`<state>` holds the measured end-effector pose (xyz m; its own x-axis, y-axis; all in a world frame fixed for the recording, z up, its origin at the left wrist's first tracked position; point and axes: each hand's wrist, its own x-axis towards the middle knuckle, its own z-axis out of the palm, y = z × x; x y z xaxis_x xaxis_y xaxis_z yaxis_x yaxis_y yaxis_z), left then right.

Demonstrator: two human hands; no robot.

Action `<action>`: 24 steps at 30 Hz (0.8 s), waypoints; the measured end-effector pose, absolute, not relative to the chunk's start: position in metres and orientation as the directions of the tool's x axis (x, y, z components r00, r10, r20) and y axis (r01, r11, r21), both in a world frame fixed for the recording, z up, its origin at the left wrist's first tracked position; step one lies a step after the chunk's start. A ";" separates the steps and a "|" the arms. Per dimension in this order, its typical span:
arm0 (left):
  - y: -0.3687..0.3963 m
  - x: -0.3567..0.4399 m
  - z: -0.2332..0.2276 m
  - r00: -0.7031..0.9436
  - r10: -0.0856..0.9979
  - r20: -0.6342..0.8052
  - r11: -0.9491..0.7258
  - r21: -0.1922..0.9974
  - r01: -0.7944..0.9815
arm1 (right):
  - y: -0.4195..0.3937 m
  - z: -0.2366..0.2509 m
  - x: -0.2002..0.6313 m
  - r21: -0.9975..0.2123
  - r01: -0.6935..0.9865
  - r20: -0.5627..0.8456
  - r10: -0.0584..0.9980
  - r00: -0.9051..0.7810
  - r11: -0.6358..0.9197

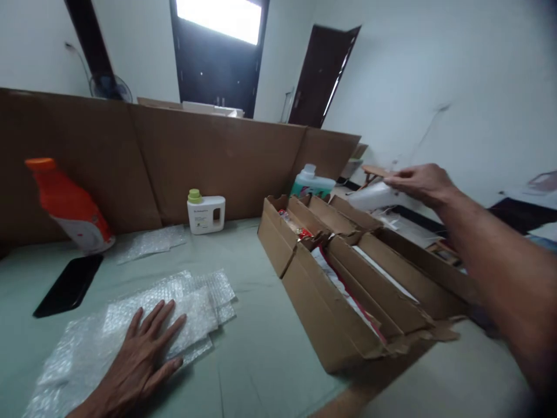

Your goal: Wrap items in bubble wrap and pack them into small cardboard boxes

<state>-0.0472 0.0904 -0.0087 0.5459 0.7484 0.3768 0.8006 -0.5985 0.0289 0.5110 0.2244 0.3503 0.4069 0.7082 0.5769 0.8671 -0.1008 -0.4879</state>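
Note:
My left hand [141, 357] lies flat with fingers spread on a loose stack of clear bubble wrap sheets [191, 316] at the front left. Past the far end of the cardboard boxes, my right hand [422, 181] pinches a whitish, translucent plastic piece [372, 196]; whether it is a bag or a sheet I cannot tell. Below that hand stand the cardboard boxes [313, 313], split into narrow compartments. One front compartment holds red-edged white packets [343, 287]; small red-and-gold packets [300, 229] sit in one at the back.
An orange bottle [76, 206] leans at the left beside a black phone [69, 284] and more bubble wrap [152, 241]. A white green-capped bottle [206, 213] stands before the cardboard partition [226, 157]. A teal-filled bottle [311, 183] is behind the boxes.

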 end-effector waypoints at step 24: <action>-0.001 -0.016 0.067 -0.323 0.931 -0.168 -0.060 0.804 -0.591 | 0.065 0.121 0.143 -0.583 0.533 0.276 0.766 -0.581 0.614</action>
